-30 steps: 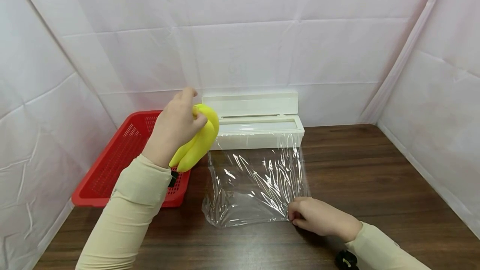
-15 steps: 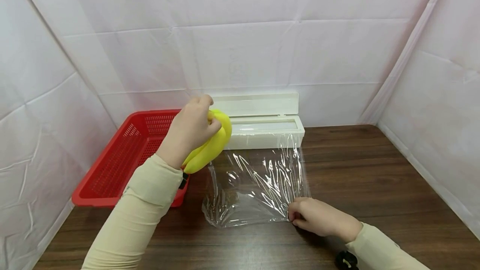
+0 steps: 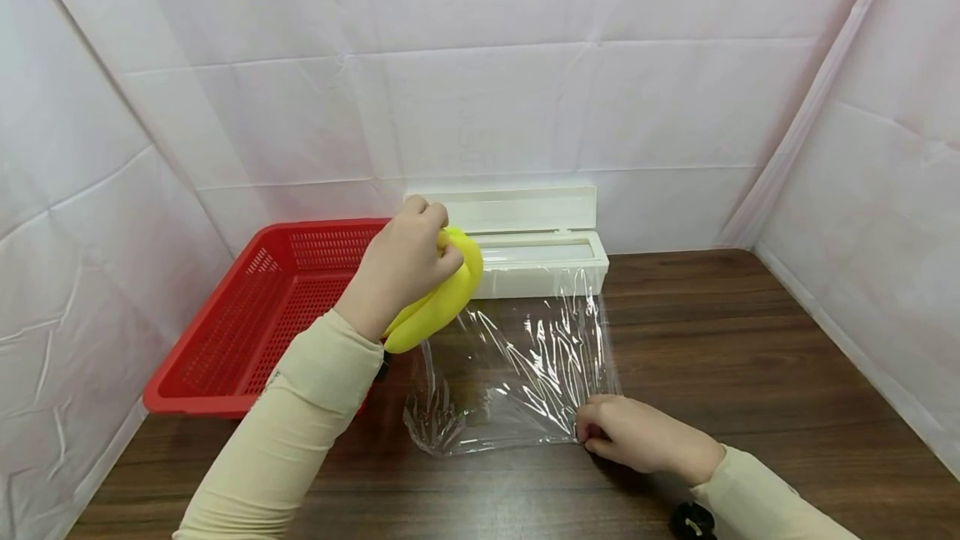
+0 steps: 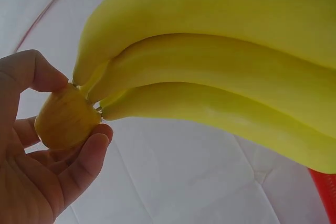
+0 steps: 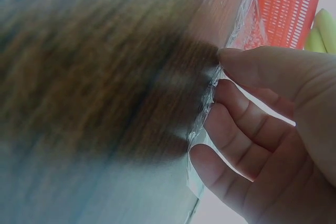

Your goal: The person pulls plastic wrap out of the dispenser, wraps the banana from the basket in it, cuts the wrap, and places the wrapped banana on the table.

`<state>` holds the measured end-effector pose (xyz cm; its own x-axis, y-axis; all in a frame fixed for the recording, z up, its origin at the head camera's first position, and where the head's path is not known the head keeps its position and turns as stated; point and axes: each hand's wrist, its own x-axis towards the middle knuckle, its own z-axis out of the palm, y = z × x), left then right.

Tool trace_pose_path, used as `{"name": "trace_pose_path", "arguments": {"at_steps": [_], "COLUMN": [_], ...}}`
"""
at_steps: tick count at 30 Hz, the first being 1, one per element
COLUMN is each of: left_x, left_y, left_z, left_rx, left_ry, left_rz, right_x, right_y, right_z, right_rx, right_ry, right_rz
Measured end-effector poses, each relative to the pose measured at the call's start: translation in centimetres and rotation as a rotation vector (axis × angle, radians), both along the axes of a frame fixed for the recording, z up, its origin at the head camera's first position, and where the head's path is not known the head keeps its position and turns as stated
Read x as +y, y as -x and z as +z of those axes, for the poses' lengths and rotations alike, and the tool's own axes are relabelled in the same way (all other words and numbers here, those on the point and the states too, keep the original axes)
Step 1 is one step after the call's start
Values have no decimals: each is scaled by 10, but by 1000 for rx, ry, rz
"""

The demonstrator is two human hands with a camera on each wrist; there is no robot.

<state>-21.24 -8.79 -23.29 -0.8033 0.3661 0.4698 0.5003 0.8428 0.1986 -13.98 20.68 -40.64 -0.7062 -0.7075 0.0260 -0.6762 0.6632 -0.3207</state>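
Observation:
A bunch of yellow bananas [image 3: 438, 298] hangs from my left hand [image 3: 401, 261], which pinches its brown stem end [image 4: 65, 119] between thumb and fingers. The bunch is above the left part of a sheet of clear plastic wrap [image 3: 517, 373]. My right hand [image 3: 637, 433] pinches the near right corner of that wrap, low over the table; in the right wrist view the film's edge [image 5: 202, 114] runs between thumb and fingertips. The wrap stretches back to a white dispenser box [image 3: 540, 277], whose lid [image 3: 525, 208] stands raised. My left hand and the bananas hide the box's left end.
A red perforated plastic basket [image 3: 217, 340] stands at the left, partly behind my left forearm. Dark wood tabletop [image 3: 720, 340] surrounds the wrap. White cloth walls [image 3: 480, 90] enclose the back and both sides.
My left hand has carried the bananas to the right and slightly nearer, from beside the basket to over the wrap's left side. The right hand has stayed at the wrap's corner.

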Motion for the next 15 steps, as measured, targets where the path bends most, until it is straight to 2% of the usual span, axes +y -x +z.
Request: {"name": "trace_pose_path", "arguments": {"at_steps": [6,15], "left_x": [6,15], "left_y": [1,3], "left_z": [-3,-8], "left_rx": [22,9], "left_ry": [17,32], "left_rz": [-12,-17], "right_x": [0,-1], "right_y": [0,0], "right_z": [1,3], "right_rx": [1,16], "right_ry": [-3,1], "right_rz": [-2,-2]}}
